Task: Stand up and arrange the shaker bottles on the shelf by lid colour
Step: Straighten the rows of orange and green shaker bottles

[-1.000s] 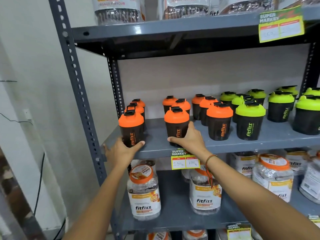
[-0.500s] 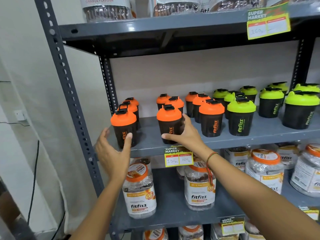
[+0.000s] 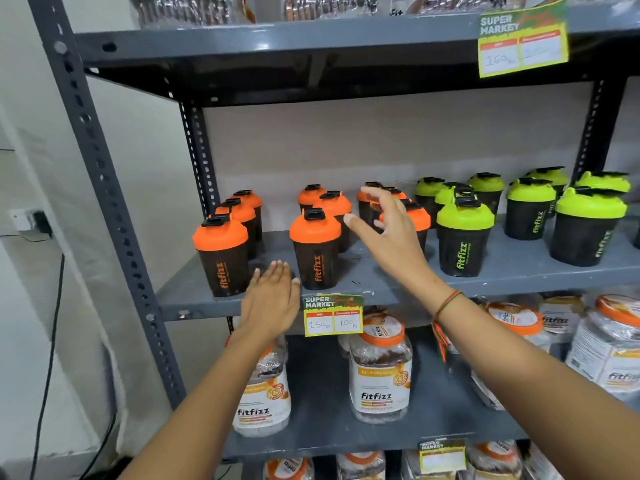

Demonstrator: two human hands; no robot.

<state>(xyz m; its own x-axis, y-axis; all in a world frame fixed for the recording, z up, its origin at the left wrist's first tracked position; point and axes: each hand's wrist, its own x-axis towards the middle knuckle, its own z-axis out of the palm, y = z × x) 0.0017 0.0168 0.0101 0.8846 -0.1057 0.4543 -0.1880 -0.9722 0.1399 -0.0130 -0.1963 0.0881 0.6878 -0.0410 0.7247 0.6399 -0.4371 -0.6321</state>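
Black shaker bottles stand upright on the grey middle shelf. Several with orange lids fill the left half, the front ones being an orange-lid bottle at the left and another orange-lid bottle beside it. Several green-lid bottles stand on the right half. My left hand hovers flat and open at the shelf's front edge, between the two front orange bottles, holding nothing. My right hand is raised with fingers spread in front of an orange-lid bottle that it partly hides.
A yellow price tag hangs on the shelf edge under my left hand. Clear jars with orange lids fill the shelf below. The shelf above carries more jars and another tag. A grey upright post stands left.
Both hands have let go of the front orange-lid bottles. My left hand moved right to the gap between them; my right hand lifted and moved right toward the third orange row.
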